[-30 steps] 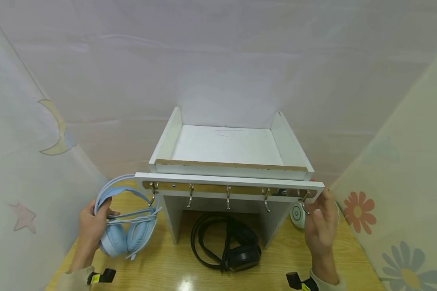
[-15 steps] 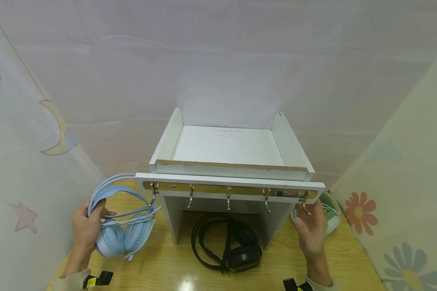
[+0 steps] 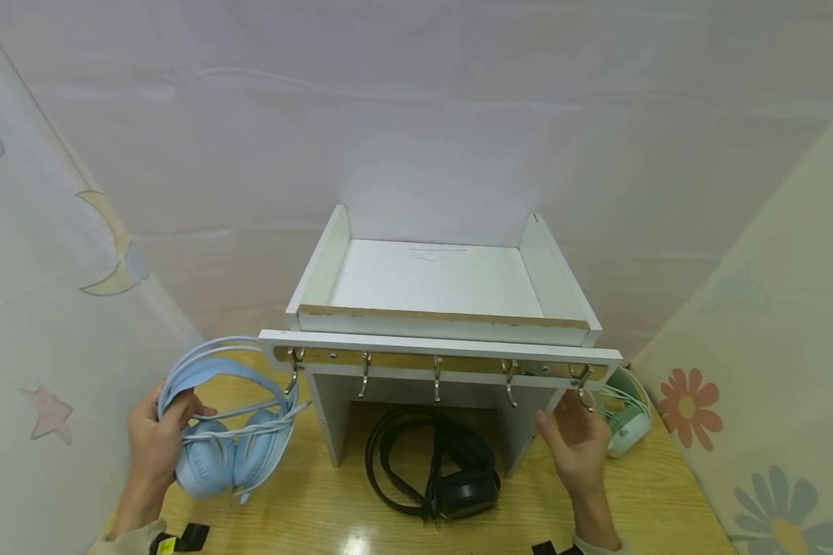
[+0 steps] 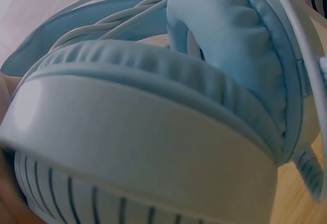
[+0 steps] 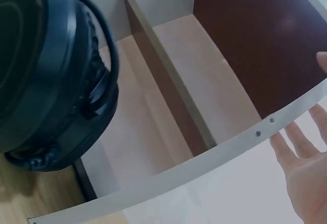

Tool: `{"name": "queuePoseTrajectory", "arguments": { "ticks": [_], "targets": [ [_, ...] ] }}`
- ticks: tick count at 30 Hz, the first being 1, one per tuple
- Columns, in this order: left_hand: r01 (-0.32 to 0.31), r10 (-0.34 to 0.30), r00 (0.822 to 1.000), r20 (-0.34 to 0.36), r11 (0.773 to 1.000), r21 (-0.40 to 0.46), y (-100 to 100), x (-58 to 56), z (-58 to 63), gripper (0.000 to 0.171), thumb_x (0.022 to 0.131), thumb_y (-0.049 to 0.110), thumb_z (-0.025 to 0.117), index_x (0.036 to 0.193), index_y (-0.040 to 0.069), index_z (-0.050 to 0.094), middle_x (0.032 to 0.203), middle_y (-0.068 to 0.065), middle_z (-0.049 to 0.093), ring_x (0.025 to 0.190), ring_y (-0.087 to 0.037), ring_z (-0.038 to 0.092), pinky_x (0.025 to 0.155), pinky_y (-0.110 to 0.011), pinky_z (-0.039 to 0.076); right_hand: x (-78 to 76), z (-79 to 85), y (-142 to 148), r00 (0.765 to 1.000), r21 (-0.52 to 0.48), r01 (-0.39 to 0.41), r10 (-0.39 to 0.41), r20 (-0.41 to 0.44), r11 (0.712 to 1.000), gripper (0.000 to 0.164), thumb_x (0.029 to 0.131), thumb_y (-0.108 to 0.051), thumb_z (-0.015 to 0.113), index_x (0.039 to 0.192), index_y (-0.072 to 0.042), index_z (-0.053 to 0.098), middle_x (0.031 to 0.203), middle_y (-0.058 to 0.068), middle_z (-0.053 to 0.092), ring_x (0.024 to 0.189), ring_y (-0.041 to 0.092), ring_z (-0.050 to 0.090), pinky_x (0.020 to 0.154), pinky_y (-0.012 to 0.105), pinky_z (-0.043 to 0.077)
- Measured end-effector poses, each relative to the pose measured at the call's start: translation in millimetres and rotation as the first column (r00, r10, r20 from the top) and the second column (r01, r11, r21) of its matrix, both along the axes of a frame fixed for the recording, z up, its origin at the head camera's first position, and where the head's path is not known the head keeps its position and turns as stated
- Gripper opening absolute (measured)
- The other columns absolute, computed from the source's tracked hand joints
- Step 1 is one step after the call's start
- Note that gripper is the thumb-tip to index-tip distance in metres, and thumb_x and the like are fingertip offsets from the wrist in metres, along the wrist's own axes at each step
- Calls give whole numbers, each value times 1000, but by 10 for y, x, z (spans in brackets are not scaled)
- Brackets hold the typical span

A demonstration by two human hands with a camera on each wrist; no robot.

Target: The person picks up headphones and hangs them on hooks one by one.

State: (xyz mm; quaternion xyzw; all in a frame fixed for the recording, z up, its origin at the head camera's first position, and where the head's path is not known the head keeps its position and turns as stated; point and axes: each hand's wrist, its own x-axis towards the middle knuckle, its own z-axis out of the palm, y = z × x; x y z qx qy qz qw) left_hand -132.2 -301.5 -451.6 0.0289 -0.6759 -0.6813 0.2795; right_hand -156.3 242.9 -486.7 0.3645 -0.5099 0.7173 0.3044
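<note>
Light blue headphones (image 3: 207, 456), wrapped with their pale cable, hang from my left hand (image 3: 154, 443), which grips the headband at the left of the white hook rack (image 3: 416, 341). The left wrist view is filled by their padded ear cups (image 4: 148, 117). My right hand (image 3: 578, 441), fingers relaxed and apart, is beside the rack's right side panel, below the last hook (image 3: 583, 388). The right wrist view shows my right hand (image 5: 309, 168) with its fingers at the panel's pale edge (image 5: 179, 178). Black headphones (image 3: 467, 493) lie on the table under the rack.
Green and white headphones (image 3: 628, 433) lie to the right, partly behind my right hand. Several metal hooks (image 3: 437, 378) line the rack's front, below a shallow top tray (image 3: 433, 276). Printed curtains (image 3: 770, 385) enclose the wooden table (image 3: 305, 532) at the back and sides.
My right hand has moved left and slightly lower, from the rack's right end toward the side panel, uncovering the green headphones. My left hand has shifted slightly left with the light blue headphones.
</note>
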Motion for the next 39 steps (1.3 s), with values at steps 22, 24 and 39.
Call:
{"name": "queuePoseTrajectory", "arguments": {
  "ticks": [22, 24, 39],
  "targets": [
    [184, -165, 931, -327, 982, 30, -41, 167, 29, 34, 97, -23, 39, 68, -5, 41, 53, -4, 38, 60, -18, 74, 61, -22, 59, 79, -282, 50, 978, 76, 162, -170, 123, 984, 60, 75, 42, 54, 134, 29, 53, 139, 19, 70, 131, 24, 67, 105, 32, 56],
    [236, -204, 898, -391, 971, 34, -49, 165, 35, 33, 96, -25, 39, 69, -7, 41, 55, -5, 38, 61, -19, 74, 61, -23, 59, 79, -292, 44, 978, 66, 158, -165, 127, 985, 59, 75, 42, 54, 132, 29, 54, 138, 18, 71, 130, 23, 68, 103, 32, 56],
    [347, -284, 819, -499, 937, 36, -37, 217, 141, 35, 97, -27, 34, 70, -6, 39, 56, -5, 36, 64, -22, 75, 66, -25, 62, 73, -255, 9, 980, 38, 144, -148, 136, 989, 58, 74, 42, 52, 131, 29, 55, 136, 16, 72, 128, 21, 69, 97, 30, 59]
  ]
}}
